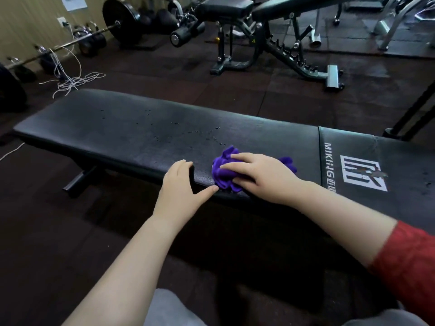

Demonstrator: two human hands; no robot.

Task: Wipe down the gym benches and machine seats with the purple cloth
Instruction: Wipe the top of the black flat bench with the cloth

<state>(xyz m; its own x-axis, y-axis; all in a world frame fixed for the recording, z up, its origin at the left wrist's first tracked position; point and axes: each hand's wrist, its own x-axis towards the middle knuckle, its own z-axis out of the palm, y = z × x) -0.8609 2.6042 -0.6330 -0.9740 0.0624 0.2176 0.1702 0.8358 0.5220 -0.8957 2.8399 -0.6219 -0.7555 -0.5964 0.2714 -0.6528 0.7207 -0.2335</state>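
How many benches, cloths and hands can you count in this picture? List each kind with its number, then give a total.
Benches: 2, the flat bench and the adjustable bench
Cloths: 1, the purple cloth
Hands: 2, left hand, right hand
Total: 5

Floor (294, 95): dark rubber tiles.
Wall (28, 22): tan, ribbed; socket (61, 20), paper notice (73, 2).
Barbell (89, 35): far left of hands.

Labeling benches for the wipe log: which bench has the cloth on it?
The flat bench nearest the camera, with the white logo; the right hand presses the purple cloth onto it. The adjustable bench behind has none.
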